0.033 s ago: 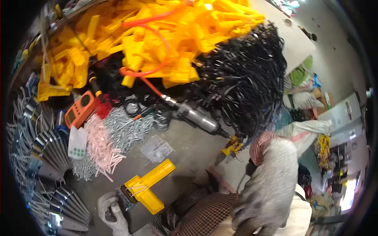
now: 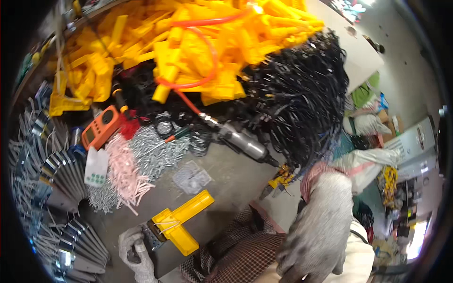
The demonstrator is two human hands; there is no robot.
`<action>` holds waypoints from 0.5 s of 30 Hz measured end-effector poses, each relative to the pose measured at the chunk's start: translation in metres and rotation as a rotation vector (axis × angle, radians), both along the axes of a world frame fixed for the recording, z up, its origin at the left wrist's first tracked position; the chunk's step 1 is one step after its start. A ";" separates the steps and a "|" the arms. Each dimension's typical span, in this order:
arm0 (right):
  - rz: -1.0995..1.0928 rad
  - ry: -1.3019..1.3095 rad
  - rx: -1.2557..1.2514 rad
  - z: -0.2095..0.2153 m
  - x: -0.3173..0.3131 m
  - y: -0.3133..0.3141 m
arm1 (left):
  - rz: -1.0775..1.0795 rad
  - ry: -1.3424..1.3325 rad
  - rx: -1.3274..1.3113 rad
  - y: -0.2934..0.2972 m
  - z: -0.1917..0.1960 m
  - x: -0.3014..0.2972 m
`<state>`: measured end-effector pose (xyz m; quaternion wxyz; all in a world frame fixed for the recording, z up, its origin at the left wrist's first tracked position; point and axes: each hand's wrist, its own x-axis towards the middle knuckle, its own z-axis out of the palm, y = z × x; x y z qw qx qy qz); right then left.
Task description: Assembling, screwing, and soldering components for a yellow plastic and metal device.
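L hand (image 2: 134, 254), gloved, is curled round a dark metal bracket (image 2: 155, 245) at the near edge of the counter (image 2: 231, 179), fingers closed on its left end. A yellow T-shaped plastic part (image 2: 181, 221) sits on top of the bracket, its long arm pointing up-right. R hand (image 2: 316, 236), also gloved, hangs off to the right, apart from the work, fingers loosely bent; looks empty, but the palm side is hidden so can't tell for sure.

Doing this step well, as I judge it: keep the L grip firm so the bracket doesn't slide, and square the yellow part to the bracket edge before pressing. R hand needs to come across w/o snagging the black wire bundle (image 2: 302, 99) hanging close by. The air tool (image 2: 243, 141) lies mid-counter, tip toward the R hand, orange hose (image 2: 207, 61) looped over the yellow parts pile (image 2: 188, 37). Loose silver screws (image 2: 151, 153) and pink plugs (image 2: 125, 177) lie just left, within L reach.
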<state>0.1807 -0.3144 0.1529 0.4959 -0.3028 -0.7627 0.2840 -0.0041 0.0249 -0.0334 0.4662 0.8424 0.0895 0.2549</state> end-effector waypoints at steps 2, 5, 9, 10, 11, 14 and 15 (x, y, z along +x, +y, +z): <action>-0.007 -0.050 -0.089 0.000 -0.012 0.002 | -0.027 0.008 0.020 -0.003 0.005 0.003; 0.033 -0.113 -0.149 0.001 -0.009 0.018 | -0.027 0.046 0.014 0.002 0.007 0.005; 0.105 -0.247 -0.198 0.015 0.000 0.032 | -0.009 0.063 -0.020 0.008 0.006 0.001; 0.121 -0.288 -0.209 0.022 0.003 0.032 | -0.023 0.063 -0.021 0.008 0.006 0.003; 0.130 -0.329 -0.209 0.029 0.006 0.030 | -0.028 0.069 0.000 0.008 0.006 0.005; -0.029 -0.353 -0.010 0.039 0.010 0.002 | -0.050 0.047 0.058 -0.005 0.011 0.015; -0.150 -0.340 0.116 0.039 0.011 -0.008 | -0.035 0.025 -0.003 -0.002 0.004 0.007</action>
